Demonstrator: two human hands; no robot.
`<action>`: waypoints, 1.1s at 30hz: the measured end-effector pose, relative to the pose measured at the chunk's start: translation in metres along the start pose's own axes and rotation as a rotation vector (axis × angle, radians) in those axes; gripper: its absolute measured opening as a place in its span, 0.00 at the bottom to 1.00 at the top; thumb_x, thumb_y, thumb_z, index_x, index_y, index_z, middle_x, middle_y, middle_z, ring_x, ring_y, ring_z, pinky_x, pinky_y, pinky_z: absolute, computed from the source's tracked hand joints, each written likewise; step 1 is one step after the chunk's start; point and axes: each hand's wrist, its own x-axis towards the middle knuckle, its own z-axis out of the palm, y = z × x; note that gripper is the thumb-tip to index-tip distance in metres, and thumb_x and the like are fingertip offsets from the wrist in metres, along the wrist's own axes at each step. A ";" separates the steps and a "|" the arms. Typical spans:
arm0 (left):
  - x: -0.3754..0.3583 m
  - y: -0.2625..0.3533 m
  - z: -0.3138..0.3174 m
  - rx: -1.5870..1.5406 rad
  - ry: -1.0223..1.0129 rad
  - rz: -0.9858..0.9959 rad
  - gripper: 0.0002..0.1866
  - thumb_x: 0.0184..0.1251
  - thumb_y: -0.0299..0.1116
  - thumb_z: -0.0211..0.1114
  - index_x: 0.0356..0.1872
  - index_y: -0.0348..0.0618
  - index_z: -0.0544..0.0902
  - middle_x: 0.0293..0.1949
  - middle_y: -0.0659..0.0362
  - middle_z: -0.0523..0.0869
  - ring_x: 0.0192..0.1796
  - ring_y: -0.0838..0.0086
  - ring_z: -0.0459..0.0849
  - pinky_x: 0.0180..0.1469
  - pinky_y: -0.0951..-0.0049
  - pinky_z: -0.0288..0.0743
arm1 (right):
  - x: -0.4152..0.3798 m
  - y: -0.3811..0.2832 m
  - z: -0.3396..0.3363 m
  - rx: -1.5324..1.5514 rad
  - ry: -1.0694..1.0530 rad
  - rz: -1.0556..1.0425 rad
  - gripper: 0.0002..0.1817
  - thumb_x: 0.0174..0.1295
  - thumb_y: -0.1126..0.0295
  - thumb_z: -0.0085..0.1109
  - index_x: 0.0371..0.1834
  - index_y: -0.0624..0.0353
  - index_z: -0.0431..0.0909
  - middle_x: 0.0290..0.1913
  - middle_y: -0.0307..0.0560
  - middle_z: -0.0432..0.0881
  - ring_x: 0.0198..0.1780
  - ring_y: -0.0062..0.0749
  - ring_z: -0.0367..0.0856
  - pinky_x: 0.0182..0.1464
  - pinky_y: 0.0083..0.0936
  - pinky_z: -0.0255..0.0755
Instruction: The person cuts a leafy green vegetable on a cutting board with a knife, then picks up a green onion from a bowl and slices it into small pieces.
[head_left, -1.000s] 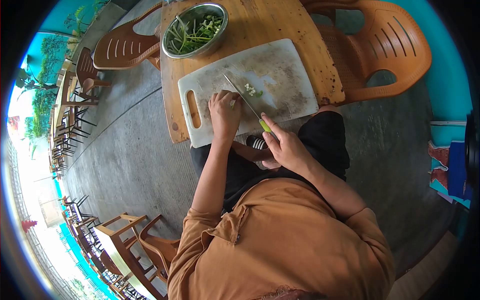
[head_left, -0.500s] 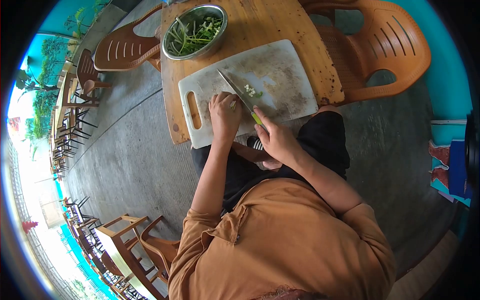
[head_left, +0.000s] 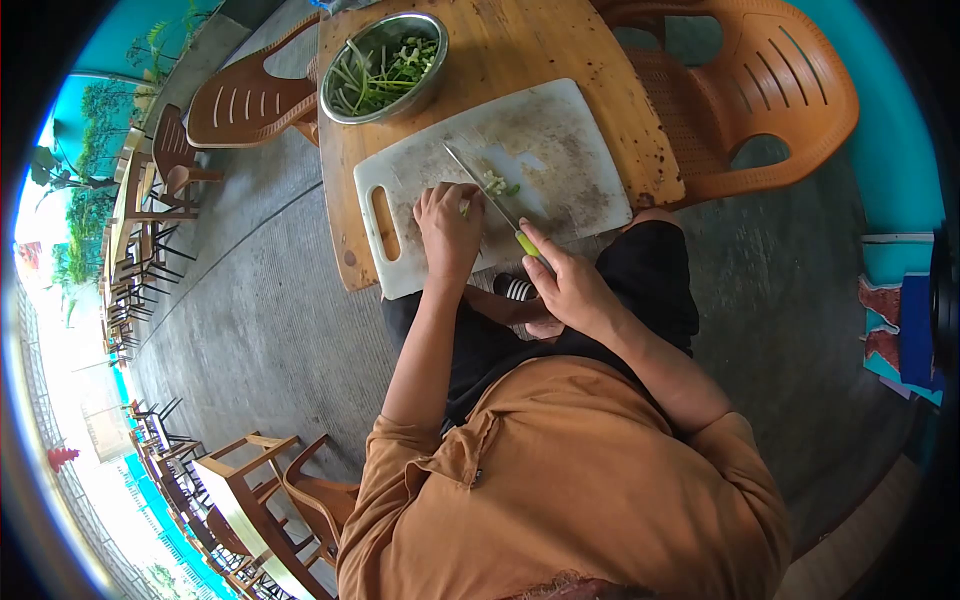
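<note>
My right hand [head_left: 572, 292] grips the green handle of a kitchen knife [head_left: 480, 184], index finger stretched along the handle's top. The blade points up and left across a worn white cutting board [head_left: 575, 125]. My left hand [head_left: 447, 232] is on the board just left of the blade, its fingers curled around a small green vegetable piece [head_left: 464, 208], mostly hidden. Right of the blade lies a little heap of chopped pale and green bits [head_left: 498, 185]. Behind the board's left end, a metal bowl [head_left: 441, 62] contains cut green vegetables [head_left: 385, 80], some in long strips.
The board lies at the near edge of a wooden table [head_left: 510, 45]. An orange plastic chair [head_left: 790, 85] stands at the right and a brown chair [head_left: 245, 105] at the left. My legs are under the board's near edge. More tables and chairs line the left side.
The knife and my right hand have shifted slightly right and down, with the blade a bit farther from my left fingers. The chopped heap looks slightly rearranged. My left hand stays nearly in place.
</note>
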 end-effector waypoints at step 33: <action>-0.004 0.000 0.001 -0.008 0.019 -0.031 0.06 0.70 0.32 0.76 0.43 0.44 0.93 0.42 0.60 0.92 0.53 0.60 0.88 0.69 0.54 0.71 | 0.002 0.006 0.007 -0.038 0.079 -0.120 0.29 0.84 0.64 0.56 0.84 0.63 0.69 0.54 0.75 0.89 0.52 0.72 0.90 0.53 0.55 0.85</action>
